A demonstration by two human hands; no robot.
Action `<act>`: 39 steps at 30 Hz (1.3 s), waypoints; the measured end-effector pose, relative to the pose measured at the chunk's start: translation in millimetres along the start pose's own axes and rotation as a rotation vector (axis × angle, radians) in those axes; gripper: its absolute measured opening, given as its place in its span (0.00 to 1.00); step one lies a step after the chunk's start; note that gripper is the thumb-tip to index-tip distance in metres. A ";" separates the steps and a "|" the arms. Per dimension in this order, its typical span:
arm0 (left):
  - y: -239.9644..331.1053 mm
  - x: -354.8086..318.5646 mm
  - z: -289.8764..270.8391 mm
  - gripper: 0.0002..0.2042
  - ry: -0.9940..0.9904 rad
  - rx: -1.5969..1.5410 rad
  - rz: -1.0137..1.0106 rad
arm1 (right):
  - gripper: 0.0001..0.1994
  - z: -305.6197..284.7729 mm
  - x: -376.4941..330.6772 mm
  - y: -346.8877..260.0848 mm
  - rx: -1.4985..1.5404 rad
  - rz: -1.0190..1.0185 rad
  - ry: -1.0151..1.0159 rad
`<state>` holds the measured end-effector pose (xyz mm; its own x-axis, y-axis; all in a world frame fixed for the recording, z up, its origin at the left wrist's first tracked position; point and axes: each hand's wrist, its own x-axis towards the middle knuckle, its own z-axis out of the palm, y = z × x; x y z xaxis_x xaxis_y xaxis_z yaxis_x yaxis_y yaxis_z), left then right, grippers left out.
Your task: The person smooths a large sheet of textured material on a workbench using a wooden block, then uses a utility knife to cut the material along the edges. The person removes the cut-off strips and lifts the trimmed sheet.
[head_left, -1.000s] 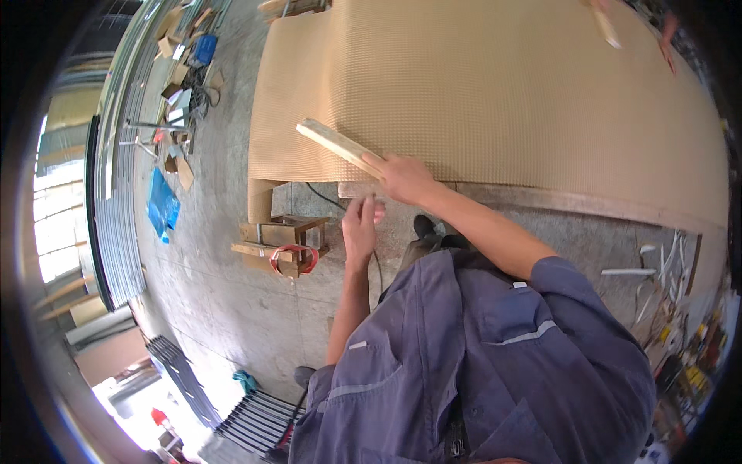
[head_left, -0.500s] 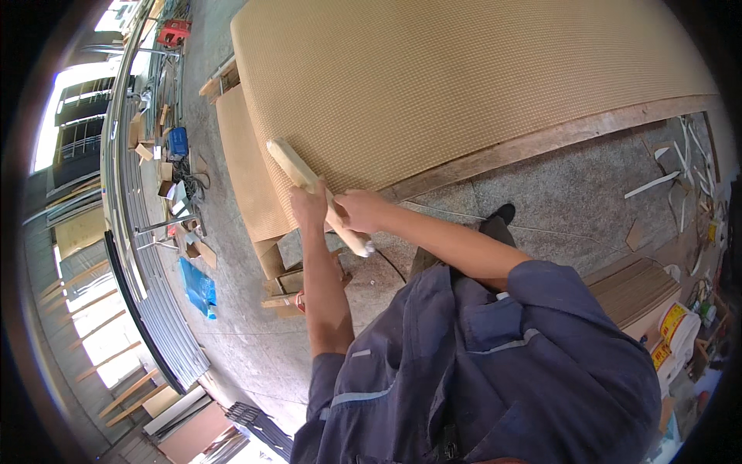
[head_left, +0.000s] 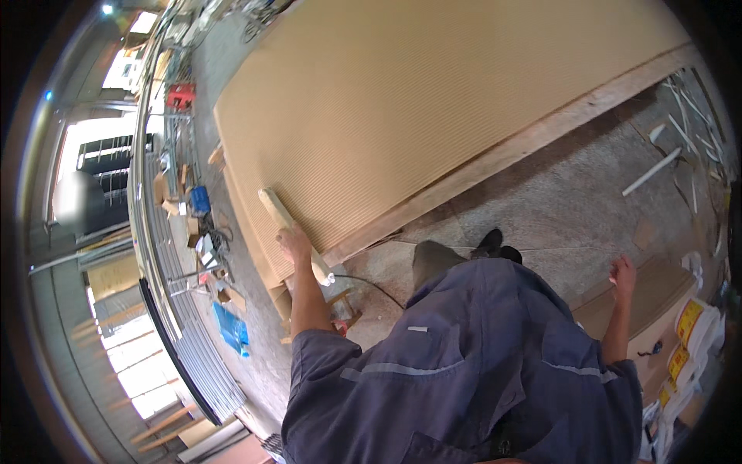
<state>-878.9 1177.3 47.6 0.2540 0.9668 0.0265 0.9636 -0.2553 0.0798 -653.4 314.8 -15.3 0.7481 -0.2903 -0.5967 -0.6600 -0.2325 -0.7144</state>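
Note:
A long, pale cream bundle [head_left: 275, 207] with a whitish, crumpled near end lies slantwise over the near left corner of a large ribbed brown cardboard sheet [head_left: 433, 100]. My left hand [head_left: 294, 243] is closed round the bundle at about its middle. Out to the right, away from the sheet, my right hand [head_left: 623, 274] hangs with loosely bent fingers and shows nothing in it. A pale wooden beam [head_left: 533, 135] runs beneath the sheet's near edge.
Metal bars [head_left: 158, 247] and scattered boxes line the left side. A blue plastic sheet [head_left: 230, 329] lies on the floor there. Stacked flat boards [head_left: 657, 290] and white buckets [head_left: 698, 321] stand at the right. White strips [head_left: 653, 172] litter the floor.
My right hand has let go of the bundle and swung far right. My left hand still holds it. The view has turned, and my body stands more square to the sheet's edge.

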 end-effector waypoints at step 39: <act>1081.2 -516.2 46.0 0.30 -0.185 -0.322 0.871 | 0.08 -307.0 379.1 -38.2 0.065 0.150 0.160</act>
<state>35.7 402.3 74.3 0.9090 0.4138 0.0502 0.3662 -0.8504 0.3778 -365.6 -71.4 -102.0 0.6181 -0.4616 -0.6364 -0.7535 -0.1172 -0.6469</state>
